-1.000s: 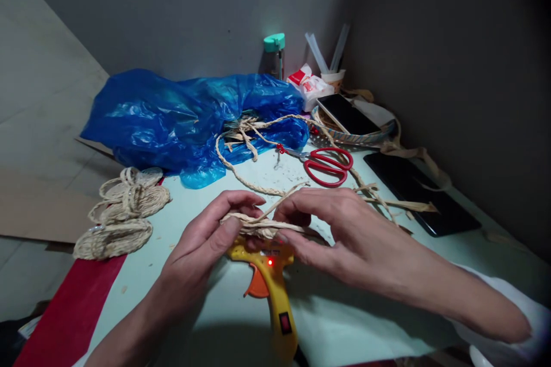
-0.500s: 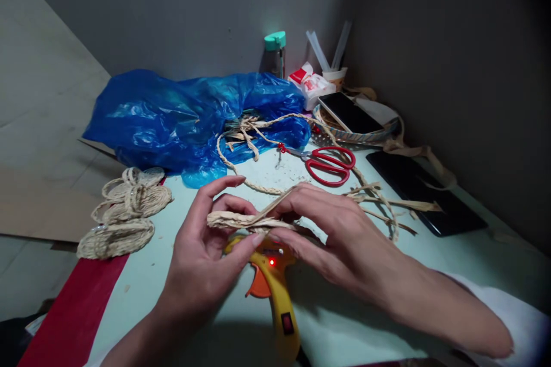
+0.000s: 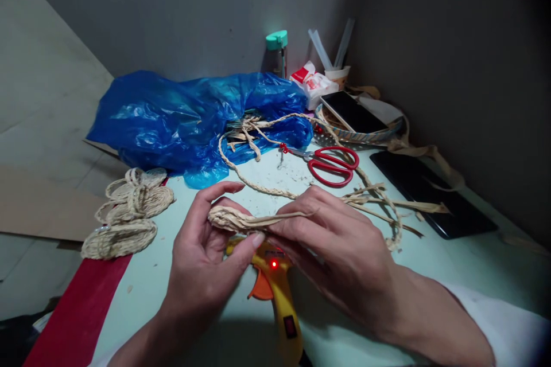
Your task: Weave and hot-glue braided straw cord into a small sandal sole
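A coiled piece of braided straw (image 3: 235,219) is held between both hands above the table. My left hand (image 3: 210,246) grips its left end, thumb below and fingers curled behind. My right hand (image 3: 331,241) pinches the right part, its fingertips partly hidden; a loose strand runs over its fingers. Below the hands lies a yellow glue gun (image 3: 282,298) with an orange trigger and a lit red light. From the blue bag, a long straw braid (image 3: 258,187) curves across the table behind the hands, towards the right.
Red-handled scissors (image 3: 333,165) lie behind my right hand. Small straw slippers (image 3: 120,238) sit at the left. A blue plastic bag (image 3: 163,120) fills the back left. A phone (image 3: 353,112) rests on a basket, and a black tablet (image 3: 430,195) lies at the right.
The straw piece has tilted, showing more of its coiled top. My right hand has its fingers more closed and has shifted along the piece; the loose strand now points right.
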A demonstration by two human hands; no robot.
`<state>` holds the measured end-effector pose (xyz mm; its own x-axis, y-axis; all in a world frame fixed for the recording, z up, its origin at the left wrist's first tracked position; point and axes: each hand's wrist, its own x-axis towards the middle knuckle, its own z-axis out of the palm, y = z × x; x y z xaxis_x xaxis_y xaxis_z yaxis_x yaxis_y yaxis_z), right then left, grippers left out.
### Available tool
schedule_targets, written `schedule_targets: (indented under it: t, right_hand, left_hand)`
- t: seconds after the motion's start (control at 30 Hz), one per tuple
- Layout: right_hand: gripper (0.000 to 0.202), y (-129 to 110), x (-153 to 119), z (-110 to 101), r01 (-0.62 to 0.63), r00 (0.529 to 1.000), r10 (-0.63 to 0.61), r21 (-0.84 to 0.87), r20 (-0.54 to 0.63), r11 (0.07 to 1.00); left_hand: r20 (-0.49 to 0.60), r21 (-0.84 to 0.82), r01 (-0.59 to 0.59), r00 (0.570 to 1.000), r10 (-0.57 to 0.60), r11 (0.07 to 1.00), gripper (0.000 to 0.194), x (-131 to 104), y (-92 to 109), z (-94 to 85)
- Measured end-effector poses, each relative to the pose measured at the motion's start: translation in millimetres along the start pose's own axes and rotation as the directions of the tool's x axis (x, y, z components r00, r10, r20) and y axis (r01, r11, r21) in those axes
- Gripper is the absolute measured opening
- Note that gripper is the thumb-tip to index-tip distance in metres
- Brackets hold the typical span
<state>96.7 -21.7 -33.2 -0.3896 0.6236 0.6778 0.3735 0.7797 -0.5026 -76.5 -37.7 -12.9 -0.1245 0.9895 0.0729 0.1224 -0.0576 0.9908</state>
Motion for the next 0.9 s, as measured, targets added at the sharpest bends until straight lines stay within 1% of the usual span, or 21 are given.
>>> schedule_targets:
  t: [0.17, 0.3, 0.43, 0.5, 0.57, 0.63, 0.7, 0.8, 0.9]
  right_hand:
    - [0.018, 1.8, -0.3, -3.4, 0.017, 0.998, -0.019, 0.038, 0.055, 0.999]
    - [0.015, 2.9, 2.5, -6.5, 0.010, 0.997, -0.021, 0.142, 0.076, 0.990]
    - [0.013, 2.9, 3.1, -7.4, -0.027, 0.997, 0.011, 0.194, 0.082, 0.981]
    - [0.011, 2.1, 3.2, -7.8, -0.048, 0.997, 0.033, 0.219, 0.072, 0.974]
    - [0.008, 1.0, 3.3, -7.7, -0.048, 0.996, 0.028, 0.233, 0.086, 0.971]
    - [0.011, -0.3, 3.1, -6.7, -0.020, 0.995, 0.000, 0.191, 0.102, 0.981]
    - [0.019, -1.2, 2.4, -4.4, 0.020, 0.994, -0.031, 0.100, 0.104, 0.995]
    - [0.018, -1.5, 1.0, -1.1, 0.054, 0.995, -0.053, -0.009, 0.087, 0.998]
    - [0.020, 0.1, 1.4, -2.1, 0.048, 0.997, -0.046, -0.035, 0.054, 0.998]
  left_hand:
    - [-0.008, -0.004, 0.000, 1.000, 0.000, 1.000, 0.047, 1.0, -1.9, -0.8]
    - [-0.022, -0.038, -0.007, 1.000, 0.006, 0.999, 0.048, 4.3, -6.1, -3.2]
    - [0.022, -0.055, -0.033, 0.999, 0.034, 0.998, 0.053, 7.1, -12.4, -6.1]
    - [0.000, -0.074, -0.047, 0.999, 0.047, 0.996, 0.052, 6.6, -13.4, -5.8]
    - [-0.033, -0.093, -0.074, 0.997, 0.071, 0.993, 0.052, 5.2, -12.7, -4.6]
    - [-0.055, -0.105, -0.096, 0.994, 0.091, 0.990, 0.052, 3.9, -11.2, -3.6]
    - [-0.058, -0.115, -0.079, 0.996, 0.073, 0.990, 0.051, 3.2, -9.8, -3.0]
    - [0.003, -0.148, -0.024, 1.000, 0.025, 0.989, 0.053, 2.8, -8.4, -2.0]
    - [0.052, -0.213, 0.032, 0.998, -0.021, 0.977, 0.056, 2.9, -5.6, 0.7]
